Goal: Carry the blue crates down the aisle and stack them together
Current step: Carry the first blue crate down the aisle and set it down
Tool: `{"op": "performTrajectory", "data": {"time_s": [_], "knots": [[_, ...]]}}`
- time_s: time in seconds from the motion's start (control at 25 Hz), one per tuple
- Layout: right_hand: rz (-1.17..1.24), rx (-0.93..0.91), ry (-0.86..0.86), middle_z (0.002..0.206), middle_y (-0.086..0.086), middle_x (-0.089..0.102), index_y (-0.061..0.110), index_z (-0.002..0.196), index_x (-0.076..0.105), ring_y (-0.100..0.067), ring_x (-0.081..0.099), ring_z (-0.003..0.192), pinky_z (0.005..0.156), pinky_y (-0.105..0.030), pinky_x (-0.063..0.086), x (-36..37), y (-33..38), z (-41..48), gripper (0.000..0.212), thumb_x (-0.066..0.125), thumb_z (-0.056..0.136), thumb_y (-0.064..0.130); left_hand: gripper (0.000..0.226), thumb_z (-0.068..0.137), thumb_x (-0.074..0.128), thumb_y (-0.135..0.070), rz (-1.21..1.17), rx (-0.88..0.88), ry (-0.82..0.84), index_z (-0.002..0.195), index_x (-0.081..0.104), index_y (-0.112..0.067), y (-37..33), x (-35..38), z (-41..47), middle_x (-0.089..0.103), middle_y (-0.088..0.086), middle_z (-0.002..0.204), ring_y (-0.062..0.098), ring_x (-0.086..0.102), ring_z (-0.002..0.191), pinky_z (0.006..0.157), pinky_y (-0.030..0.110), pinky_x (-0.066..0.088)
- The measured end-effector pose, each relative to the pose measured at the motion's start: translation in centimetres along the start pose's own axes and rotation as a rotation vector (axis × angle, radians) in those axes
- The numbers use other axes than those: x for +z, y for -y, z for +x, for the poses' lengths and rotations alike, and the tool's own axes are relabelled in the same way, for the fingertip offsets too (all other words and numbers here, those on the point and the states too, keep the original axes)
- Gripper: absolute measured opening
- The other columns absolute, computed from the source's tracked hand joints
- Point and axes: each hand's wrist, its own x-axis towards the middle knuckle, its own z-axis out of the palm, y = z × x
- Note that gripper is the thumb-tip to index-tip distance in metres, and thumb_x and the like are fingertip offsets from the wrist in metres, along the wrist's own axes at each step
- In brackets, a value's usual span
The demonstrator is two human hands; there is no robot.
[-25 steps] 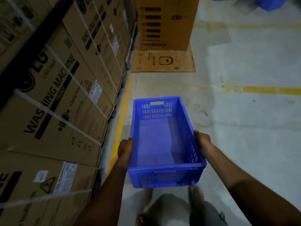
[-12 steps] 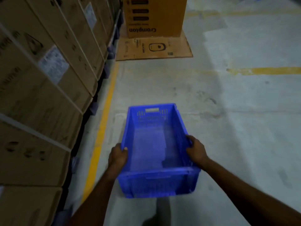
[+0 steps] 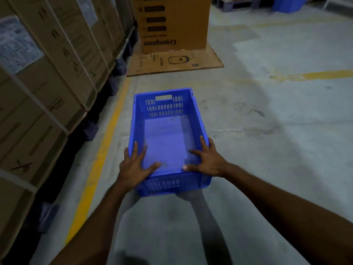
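Note:
An empty blue crate [image 3: 166, 134] with slotted walls sits low on the concrete floor of the aisle, lengthwise in front of me. My left hand [image 3: 133, 169] lies over its near left corner, fingers spread along the left rim and thumb inside. My right hand [image 3: 207, 163] rests on the near right corner with its fingers splayed apart over the rim. Neither hand is clenched around the crate. Another blue crate [image 3: 286, 4] shows at the far top right, cut off by the frame edge.
Strapped cardboard cartons [image 3: 57, 60] on dark pallets line the left side behind a yellow floor line [image 3: 99, 161]. A tall Crompton carton [image 3: 172, 25] stands ahead on a flattened cardboard sheet [image 3: 175, 62]. Open concrete floor lies to the right.
The crate has gone down from carrying height to the floor. My hands have shifted from gripping its side rims to lying spread on the near corners.

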Motion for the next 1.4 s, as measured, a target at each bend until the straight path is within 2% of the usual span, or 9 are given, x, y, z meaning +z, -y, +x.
{"op": "performTrajectory", "data": {"time_s": [0.12, 0.24, 0.4, 0.56, 0.76, 0.88, 1.0, 1.2, 1.4], "knots": [[-0.230, -0.088, 0.024, 0.164, -0.018, -0.019, 0.030, 0.154, 0.035, -0.041, -0.030, 0.146, 0.124, -0.055, -0.002, 0.3, -0.7, 0.0, 0.113, 0.064, 0.061, 0.087, 0.133, 0.049, 0.045, -0.104, 0.208, 0.127, 0.168, 0.159, 0.012, -0.036, 1.6, -0.4, 0.0, -0.025, -0.004, 0.165, 0.031, -0.029, 0.150, 0.123, 0.054, 0.012], [-0.263, -0.075, 0.016, 0.164, -0.014, -0.024, 0.028, 0.155, 0.034, -0.044, -0.033, 0.145, 0.123, -0.056, 0.012, 0.6, -0.9, 1.5, 0.118, 0.063, 0.059, 0.089, 0.135, 0.059, 0.053, -0.096, 0.343, 0.165, 0.156, 0.162, 0.006, -0.022, 2.1, -0.6, 1.1, -0.025, 0.001, 0.165, 0.030, -0.033, 0.148, 0.125, 0.049, 0.004], [-0.251, -0.064, 0.000, 0.165, -0.015, -0.020, 0.027, 0.156, 0.030, -0.047, -0.028, 0.146, 0.122, -0.056, 0.011, 0.7, 0.1, 4.4, 0.119, 0.065, 0.060, 0.087, 0.145, 0.059, 0.067, -0.085, 0.289, 0.074, 0.132, 0.160, -0.005, -0.010, 2.6, -2.0, 3.9, -0.026, 0.007, 0.164, 0.031, -0.027, 0.150, 0.126, 0.047, 0.001], [-0.381, -0.078, -0.053, 0.166, -0.021, -0.003, 0.026, 0.151, 0.041, -0.047, -0.018, 0.149, 0.122, -0.055, -0.003, 1.5, 0.4, 7.5, 0.110, 0.062, 0.061, 0.086, 0.137, 0.070, 0.075, -0.069, 0.360, 0.016, 0.137, 0.159, -0.009, -0.008, 3.2, -2.2, 5.9, -0.028, 0.008, 0.164, 0.038, -0.016, 0.153, 0.125, 0.049, 0.011], [-0.380, -0.064, -0.086, 0.167, -0.015, 0.008, 0.031, 0.144, 0.049, -0.044, -0.015, 0.151, 0.123, -0.053, 0.002, 1.3, 0.7, 7.4, 0.089, 0.067, 0.068, 0.074, 0.131, 0.074, 0.075, -0.064, 0.355, 0.029, 0.135, 0.159, -0.009, -0.011, 3.7, -2.2, 7.0, -0.028, 0.009, 0.164, 0.040, -0.010, 0.153, 0.124, 0.049, 0.016], [-0.442, -0.106, -0.088, 0.164, -0.017, 0.022, 0.032, 0.140, 0.053, -0.036, -0.004, 0.153, 0.122, -0.053, -0.010, 1.4, 0.5, 8.3, 0.085, 0.057, 0.066, 0.074, 0.133, 0.073, 0.074, -0.069, 0.364, 0.051, 0.131, 0.160, -0.008, -0.011, 4.5, -2.0, 7.5, -0.028, 0.010, 0.164, 0.041, -0.008, 0.153, 0.123, 0.052, 0.018], [-0.445, -0.092, -0.073, 0.159, -0.010, 0.033, 0.034, 0.137, 0.056, -0.038, 0.004, 0.152, 0.122, -0.052, -0.005, 1.6, 0.2, 8.8, 0.093, 0.048, 0.056, 0.078, 0.130, 0.074, 0.074, -0.066, 0.374, 0.052, 0.146, 0.160, -0.007, -0.011, 4.3, -1.9, 7.6, -0.027, 0.009, 0.164, 0.042, -0.008, 0.153, 0.124, 0.051, 0.018], [-0.387, 0.011, 0.056, 0.167, -0.007, 0.000, 0.038, 0.148, 0.038, -0.042, -0.013, 0.150, 0.119, -0.062, 0.005, -0.3, 1.7, 5.6, 0.105, 0.077, 0.057, 0.073, 0.147, 0.064, 0.083, -0.063, 0.472, -0.004, 0.171, 0.156, -0.023, -0.019, 2.4, -3.3, 4.8, -0.027, 0.011, 0.164, 0.037, -0.014, 0.154, 0.121, 0.056, 0.006], [-0.076, 0.092, -0.021, 0.163, -0.003, 0.024, 0.034, 0.150, 0.039, -0.028, 0.012, 0.151, 0.119, -0.051, 0.023, -5.7, 4.3, -4.9, 0.086, 0.066, 0.077, 0.071, 0.130, 0.074, 0.070, -0.071, -0.008, -0.072, 0.168, 0.159, -0.014, -0.018, -3.1, -8.8, -3.8, -0.015, 0.008, 0.168, 0.030, -0.010, 0.155, 0.123, 0.050, 0.003]]}}
